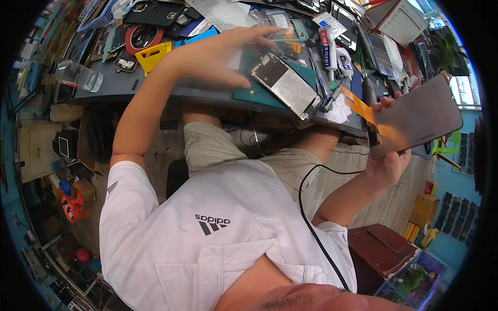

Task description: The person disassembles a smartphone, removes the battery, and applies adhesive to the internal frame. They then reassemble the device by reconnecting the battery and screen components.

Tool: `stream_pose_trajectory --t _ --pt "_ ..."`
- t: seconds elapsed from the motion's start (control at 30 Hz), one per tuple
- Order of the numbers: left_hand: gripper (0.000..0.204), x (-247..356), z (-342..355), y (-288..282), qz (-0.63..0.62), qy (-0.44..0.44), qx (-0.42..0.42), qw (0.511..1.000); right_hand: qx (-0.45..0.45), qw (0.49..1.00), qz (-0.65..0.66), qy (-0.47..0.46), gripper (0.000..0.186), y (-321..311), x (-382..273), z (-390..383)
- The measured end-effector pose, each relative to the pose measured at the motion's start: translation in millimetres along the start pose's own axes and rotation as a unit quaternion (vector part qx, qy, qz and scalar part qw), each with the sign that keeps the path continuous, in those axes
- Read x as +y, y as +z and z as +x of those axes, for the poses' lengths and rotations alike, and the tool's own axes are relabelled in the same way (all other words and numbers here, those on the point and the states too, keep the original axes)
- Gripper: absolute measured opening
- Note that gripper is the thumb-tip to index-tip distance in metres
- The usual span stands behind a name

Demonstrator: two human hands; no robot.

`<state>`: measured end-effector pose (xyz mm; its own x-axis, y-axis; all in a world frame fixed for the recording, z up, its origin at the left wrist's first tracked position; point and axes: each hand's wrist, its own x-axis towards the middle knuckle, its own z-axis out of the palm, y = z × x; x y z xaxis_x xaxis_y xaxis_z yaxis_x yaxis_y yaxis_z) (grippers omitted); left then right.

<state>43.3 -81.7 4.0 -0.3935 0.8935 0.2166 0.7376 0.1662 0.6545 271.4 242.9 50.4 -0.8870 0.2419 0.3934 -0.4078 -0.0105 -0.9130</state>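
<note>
My left hand [212,58] hovers over the near edge of the bench, thumb and fingers spread and slightly blurred, with nothing visible between them. Just right of it, an opened phone frame [288,87] with a silvery inner plate lies slantwise on a teal mat [248,95]. Off to the right, my right hand [388,167] grips a dark phone screen panel [423,116] by its edges, thumb on one side and fingertips on the other. An orange flex cable [359,106] sticks out from the panel's left end.
Glue tubes [328,49], pens and a screwdriver lie right of the mat. A yellow plastic holder [154,57], red tape roll [142,39] and clear bottle [80,76] stand to the left. Phone parts and bubble wrap [223,13] crowd the back. A black cable [306,207] crosses my shirt.
</note>
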Motion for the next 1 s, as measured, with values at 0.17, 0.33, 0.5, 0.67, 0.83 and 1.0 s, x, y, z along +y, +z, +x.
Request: stream_pose_trajectory --t 0.17,0.33,0.5,0.67,0.83,1.0 --pt "0.116 -2.0 14.6 0.1 -0.001 -0.016 -0.04 0.999 0.026 0.998 0.053 0.006 0.128 -15.2 0.1 -10.5" --pt "0.113 -2.9 15.7 -0.5 -0.02 -0.02 -0.026 0.999 0.021 0.996 0.079 0.022 0.127 -31.1 6.0 -18.6" --pt "0.109 -4.3 14.6 0.9 -0.048 -0.022 -0.006 0.999 0.042 0.997 0.063 0.005 0.125 -26.9 9.5 -19.7" --pt "0.102 -3.0 14.1 0.6 -0.129 -0.028 -0.006 0.991 0.018 0.997 0.065 0.045 0.124 -36.2 15.4 -18.5" --pt "0.093 -2.9 15.8 3.5 -0.226 -0.048 -0.02 0.973 0.023 0.996 0.057 0.062 0.123 -31.8 13.7 -13.2" --pt "0.083 7.4 17.8 1.5 -0.339 -0.132 -0.004 0.931 0.044 0.996 0.061 0.05 0.123 -25.2 20.6 -10.0"
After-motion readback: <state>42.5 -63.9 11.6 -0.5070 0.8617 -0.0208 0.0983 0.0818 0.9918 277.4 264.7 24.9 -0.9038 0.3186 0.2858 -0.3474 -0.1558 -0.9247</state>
